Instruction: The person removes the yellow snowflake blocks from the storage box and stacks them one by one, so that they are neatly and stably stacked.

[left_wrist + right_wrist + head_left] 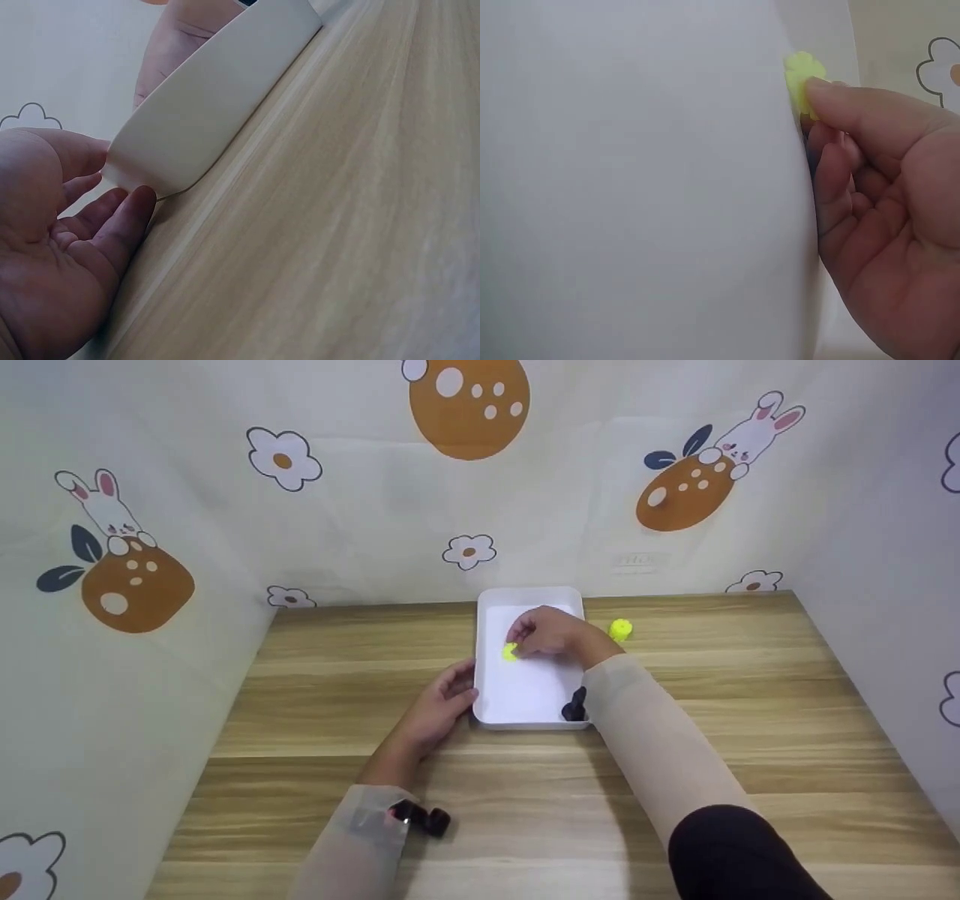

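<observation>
A white rectangular tray [525, 697] lies on the wooden table. Over its floor, my right hand [551, 631] pinches a small yellow flower-shaped piece [804, 79] between thumb and fingers; the other fingers curl beneath, close to the white surface. Whether the piece touches the tray floor I cannot tell. My left hand [442, 705] rests against the tray's left outer wall near the front corner. In the left wrist view its fingertips and thumb touch the tray's outside, with the fingers loosely bent.
Another yellow piece [620, 629] sits on the table [750, 675] to the right of the tray, beside my right wrist. A patterned cloth wall [360, 532] rises behind and on both sides. Black wrist cameras [431, 820] are strapped to the sleeves.
</observation>
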Demonstrator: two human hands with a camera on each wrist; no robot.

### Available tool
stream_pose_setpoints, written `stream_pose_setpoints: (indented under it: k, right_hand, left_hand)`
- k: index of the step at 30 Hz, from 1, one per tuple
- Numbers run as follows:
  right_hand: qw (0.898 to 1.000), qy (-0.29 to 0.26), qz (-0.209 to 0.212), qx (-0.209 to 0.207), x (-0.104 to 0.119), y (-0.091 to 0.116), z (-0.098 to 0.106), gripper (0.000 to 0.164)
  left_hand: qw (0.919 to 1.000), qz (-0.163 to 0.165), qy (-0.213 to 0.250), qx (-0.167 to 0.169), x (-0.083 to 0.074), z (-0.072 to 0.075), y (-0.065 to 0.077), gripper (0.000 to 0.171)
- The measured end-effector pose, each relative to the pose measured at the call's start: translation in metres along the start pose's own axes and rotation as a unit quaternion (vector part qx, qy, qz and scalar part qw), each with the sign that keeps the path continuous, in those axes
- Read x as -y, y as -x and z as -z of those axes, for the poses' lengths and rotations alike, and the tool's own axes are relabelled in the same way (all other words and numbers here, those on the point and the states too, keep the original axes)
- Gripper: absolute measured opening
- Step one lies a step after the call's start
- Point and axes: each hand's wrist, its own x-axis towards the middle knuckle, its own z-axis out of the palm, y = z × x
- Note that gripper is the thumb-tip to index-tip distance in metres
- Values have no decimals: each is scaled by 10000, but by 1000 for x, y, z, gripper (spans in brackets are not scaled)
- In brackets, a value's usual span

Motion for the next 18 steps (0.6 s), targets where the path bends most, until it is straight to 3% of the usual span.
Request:
stream_pose_setpoints:
  k: [6,12,18]
  right_hand:
    - [9962,-844,-180,-103,-3,-3,-1,15]
    - [9912,-1257,-318,-253,-4,-3,-1,15]
    - [9921,-1198,-217,-293,0,0,6,20]
  left_hand:
    - [9999,-68,108,26,1,0,0,58]
    - [10000,-23,54,-21,0,-1,0,57]
    - [10000,67,-12,-58,0,0,0,57]
